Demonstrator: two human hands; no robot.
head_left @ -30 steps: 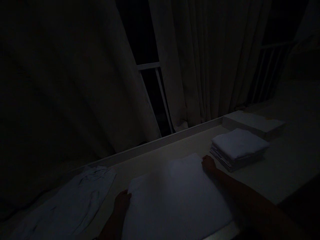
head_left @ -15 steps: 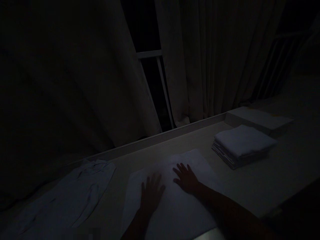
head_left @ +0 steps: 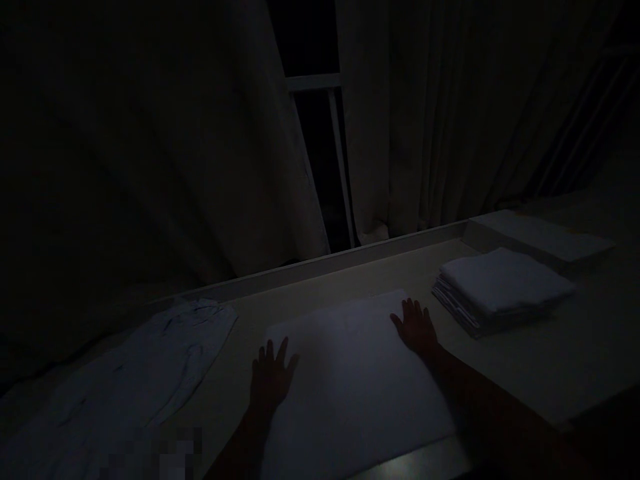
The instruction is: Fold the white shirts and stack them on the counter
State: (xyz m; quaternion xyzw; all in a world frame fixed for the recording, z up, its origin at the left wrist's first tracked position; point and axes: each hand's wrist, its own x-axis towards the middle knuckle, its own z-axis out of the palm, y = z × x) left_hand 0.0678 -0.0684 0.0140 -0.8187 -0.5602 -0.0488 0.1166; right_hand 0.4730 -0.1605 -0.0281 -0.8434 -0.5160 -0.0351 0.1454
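A pale, flat sheet of cloth [head_left: 355, 373] lies spread on the light work table [head_left: 320, 293], its far edge fairly straight. My left hand [head_left: 271, 377] rests at the cloth's left edge, fingers spread, palm down. Near its far right corner lies my right hand [head_left: 416, 327], also palm down with fingers apart. Neither hand grips anything. The scene is very dark, so the weave and any folds in the cloth are hard to make out.
A stack of folded pale cloths [head_left: 505, 283] stands to the right, in front of a flat white box or board [head_left: 543, 233]. Crumpled pale fabric [head_left: 145, 360] covers the table's left side. A low ledge [head_left: 350, 257] runs along the back, before dark curtains [head_left: 370, 133].
My hands have slid apart over the cloth, the left toward its left edge and the right toward its far right corner. The camera view has shifted slightly.
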